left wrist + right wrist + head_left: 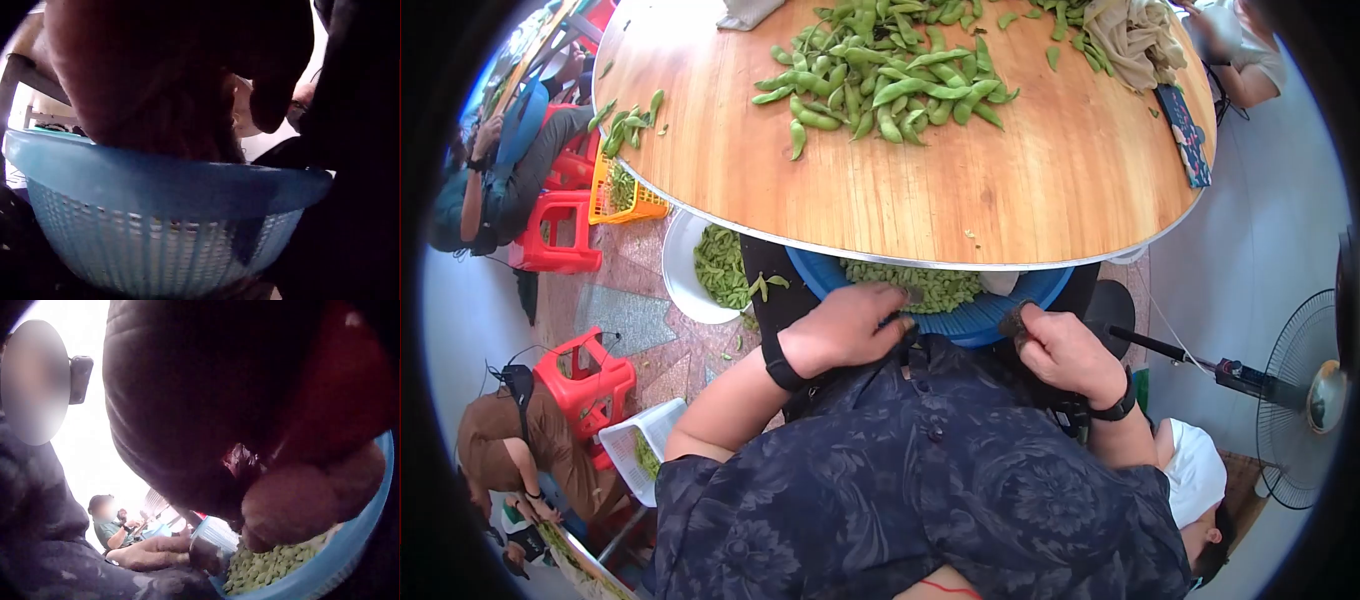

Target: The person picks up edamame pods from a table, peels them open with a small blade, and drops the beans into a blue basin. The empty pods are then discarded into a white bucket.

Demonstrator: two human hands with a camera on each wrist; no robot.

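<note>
In the head view my left hand [855, 322] hangs over the near left part of a blue basket [985, 325], its fingers lightly bent and a dark covering on the fingertips. Shelled green beans [945, 287] lie in the basket, partly hidden by the table edge. My right hand [1065, 350] is at the basket's right rim with bent fingers and a dark covering at the tip. The beans [269, 569] show below its fingers in the right wrist view; I cannot tell whether those fingers enclose anything. The left wrist view shows the basket's slotted wall [156, 231] under the dark left hand.
A round wooden table [730, 170] overhangs the basket and bears a heap of green pods [880, 80], a cloth [1135, 40] and a patterned phone-like object [1185, 135]. A white bucket of pods [685, 270] stands left on the floor. A fan [1305, 400] is at right; people sit around.
</note>
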